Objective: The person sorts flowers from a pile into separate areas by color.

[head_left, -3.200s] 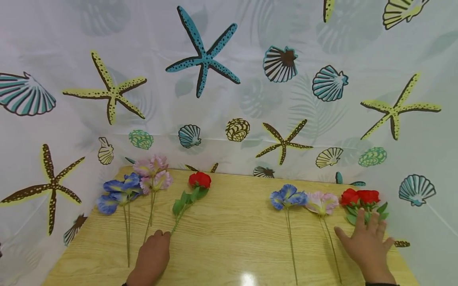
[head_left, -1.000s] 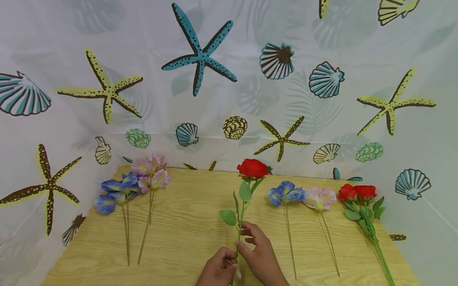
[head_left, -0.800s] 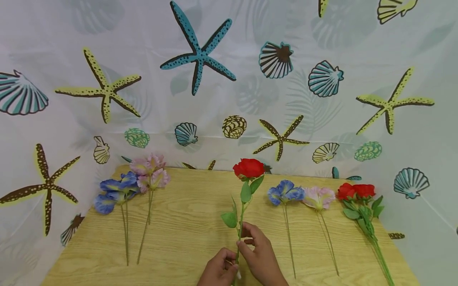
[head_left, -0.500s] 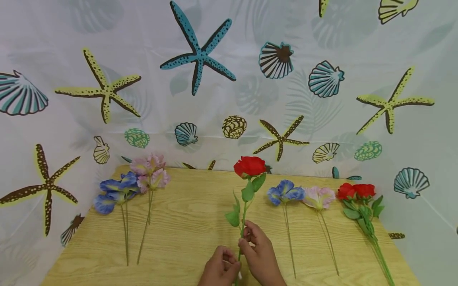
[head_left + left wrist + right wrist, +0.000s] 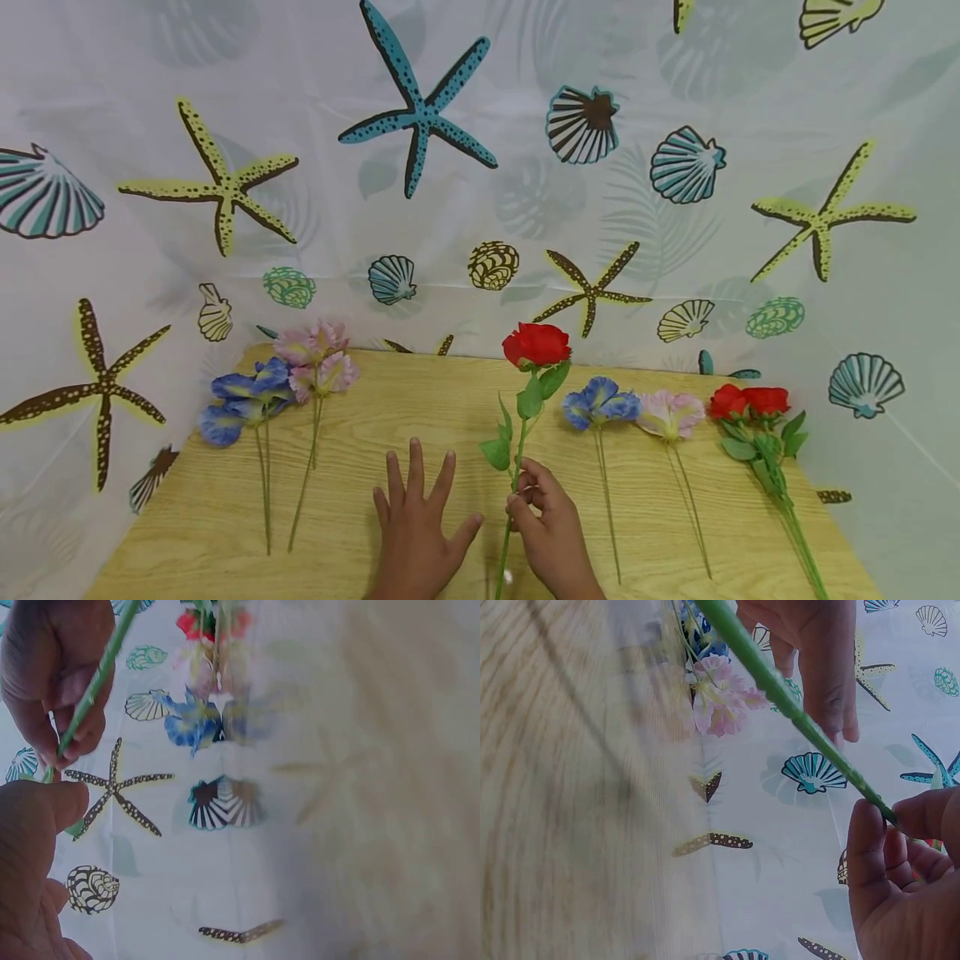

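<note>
My right hand pinches the green stem of a red artificial rose, which stands upright over the middle of the table. In the right wrist view thumb and fingers meet on the thorny stem. To the left of the rose, my left hand is spread with straight fingers, apart from the stem in the head view. The left wrist view has my left hand at lower left and the right hand above it on the stem.
On the wooden table lie blue flowers and pink flowers at left. A blue flower, a pink flower and two red roses lie at right. A seashell-print cloth hangs behind.
The left hand first brought the rose from the left to the middle, where both hands held it. Since half a second ago the left hand has let go and spread its fingers.
</note>
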Demonstrator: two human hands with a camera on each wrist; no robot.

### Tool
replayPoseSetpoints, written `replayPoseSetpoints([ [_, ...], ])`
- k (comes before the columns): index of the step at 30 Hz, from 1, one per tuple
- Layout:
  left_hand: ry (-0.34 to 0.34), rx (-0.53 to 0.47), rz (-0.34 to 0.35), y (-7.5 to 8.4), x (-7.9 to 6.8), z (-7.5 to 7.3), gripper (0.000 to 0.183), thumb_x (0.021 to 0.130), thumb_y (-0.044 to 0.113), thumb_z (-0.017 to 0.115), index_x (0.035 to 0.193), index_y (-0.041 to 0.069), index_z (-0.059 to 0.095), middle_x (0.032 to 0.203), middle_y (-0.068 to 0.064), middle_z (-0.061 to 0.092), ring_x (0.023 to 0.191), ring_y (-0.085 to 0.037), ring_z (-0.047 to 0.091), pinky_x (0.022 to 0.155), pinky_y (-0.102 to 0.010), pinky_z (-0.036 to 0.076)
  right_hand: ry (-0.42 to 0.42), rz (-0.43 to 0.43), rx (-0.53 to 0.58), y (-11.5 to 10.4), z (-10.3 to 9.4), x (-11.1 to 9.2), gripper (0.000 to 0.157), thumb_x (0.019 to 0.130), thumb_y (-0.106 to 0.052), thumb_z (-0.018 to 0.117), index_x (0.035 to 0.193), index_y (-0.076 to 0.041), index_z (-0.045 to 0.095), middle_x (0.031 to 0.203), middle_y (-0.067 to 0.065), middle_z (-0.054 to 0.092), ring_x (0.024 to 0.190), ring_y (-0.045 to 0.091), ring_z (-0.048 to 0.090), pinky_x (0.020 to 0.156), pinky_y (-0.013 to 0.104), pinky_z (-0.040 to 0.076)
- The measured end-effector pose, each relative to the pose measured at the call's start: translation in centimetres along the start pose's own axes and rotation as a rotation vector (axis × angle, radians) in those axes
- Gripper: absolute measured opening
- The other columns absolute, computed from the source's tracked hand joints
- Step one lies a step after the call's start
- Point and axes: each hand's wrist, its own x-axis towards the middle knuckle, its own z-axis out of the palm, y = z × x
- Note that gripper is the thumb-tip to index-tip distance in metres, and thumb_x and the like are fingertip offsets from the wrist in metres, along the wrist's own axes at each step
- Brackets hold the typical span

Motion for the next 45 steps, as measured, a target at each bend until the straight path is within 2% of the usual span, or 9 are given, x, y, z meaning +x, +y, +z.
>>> replayPoseSetpoints([
  [7, -0.004, 0.083, 0.082, -1.3, 1.2, 0.0, 0.079, 0.080, 0.060, 0.065, 0.145, 0.024, 0.037, 0.154, -0.016, 0.007, 0.133, -0.048, -0.004, 0.088, -0.078, 0.016, 0.015, 0.001, -0.009, -0.2, -0.2, 0.2, 0.042, 0.095, 0.002, 0.052, 0.135, 0.002, 0.040, 0.105, 0.014, 0.047, 0.080, 0.026, 0.059, 0.061, 0.036, 0.053],
  [11, -0.025, 0.136, 0.108, -2.5, 2.0, 0.0, 0.078, 0.081, 0.063, 0.063, 0.144, 0.023, 0.039, 0.153, -0.018, 0.011, 0.132, -0.050, -0.001, 0.086, -0.078, 0.019, 0.048, -0.003, -0.041, -0.6, -0.7, 0.4, 0.041, 0.094, -0.001, 0.054, 0.134, -0.001, 0.043, 0.104, 0.012, 0.049, 0.080, 0.023, 0.060, 0.058, 0.036, 0.053],
  [18, -0.086, 0.190, 0.066, -5.0, 2.7, -0.4, 0.080, 0.080, 0.067, 0.058, 0.144, 0.024, 0.038, 0.153, -0.018, 0.009, 0.132, -0.050, -0.001, 0.088, -0.078, 0.018, 0.095, 0.031, -0.059, -0.7, -2.0, 0.3, 0.040, 0.092, -0.002, 0.057, 0.131, -0.005, 0.049, 0.102, 0.011, 0.050, 0.082, 0.022, 0.059, 0.056, 0.036, 0.052],
  [25, -0.093, 0.217, 0.013, -7.7, 3.0, -1.2, 0.082, 0.080, 0.071, 0.055, 0.144, 0.023, 0.038, 0.152, -0.020, 0.011, 0.132, -0.052, 0.001, 0.087, -0.078, 0.019, 0.134, 0.043, -0.193, -0.4, -4.1, 0.5, 0.039, 0.091, -0.001, 0.058, 0.129, -0.006, 0.052, 0.100, 0.007, 0.053, 0.082, 0.016, 0.059, 0.055, 0.030, 0.050],
  [30, -0.110, 0.240, -0.046, -10.0, 3.2, -1.8, 0.085, 0.079, 0.074, 0.053, 0.145, 0.022, 0.037, 0.151, -0.023, 0.011, 0.130, -0.055, 0.002, 0.087, -0.078, 0.019, 0.173, 0.061, -0.338, -0.4, -6.7, 0.8, 0.039, 0.090, -0.002, 0.058, 0.128, -0.006, 0.053, 0.098, 0.005, 0.054, 0.081, 0.014, 0.058, 0.057, 0.029, 0.049],
  [35, -0.109, 0.244, -0.059, -11.8, 3.7, -2.7, 0.079, 0.084, 0.064, 0.057, 0.144, 0.015, 0.038, 0.149, -0.027, 0.013, 0.129, -0.055, 0.006, 0.088, -0.075, 0.021, 0.183, 0.110, -0.470, -0.1, -10.2, 1.1, 0.039, 0.091, -0.003, 0.055, 0.130, -0.004, 0.052, 0.100, 0.007, 0.055, 0.082, 0.017, 0.058, 0.056, 0.030, 0.048],
  [42, -0.104, 0.257, -0.108, -13.0, 4.1, -3.6, 0.066, 0.089, 0.046, 0.061, 0.139, 0.007, 0.044, 0.144, -0.033, 0.021, 0.126, -0.058, 0.011, 0.087, -0.076, 0.021, 0.198, 0.118, -0.671, 0.9, -16.2, 2.3, 0.038, 0.092, -0.005, 0.049, 0.129, 0.003, 0.050, 0.099, 0.013, 0.058, 0.080, 0.025, 0.060, 0.053, 0.032, 0.047],
  [45, -0.127, 0.266, -0.159, -13.2, 4.1, -3.8, 0.065, 0.087, 0.039, 0.066, 0.137, 0.003, 0.045, 0.141, -0.037, 0.022, 0.124, -0.060, 0.012, 0.085, -0.075, 0.022, 0.206, 0.119, -0.721, 1.5, -19.0, 2.7, 0.037, 0.093, -0.006, 0.047, 0.128, 0.005, 0.048, 0.101, 0.018, 0.058, 0.070, 0.025, 0.058, 0.049, 0.032, 0.042],
])
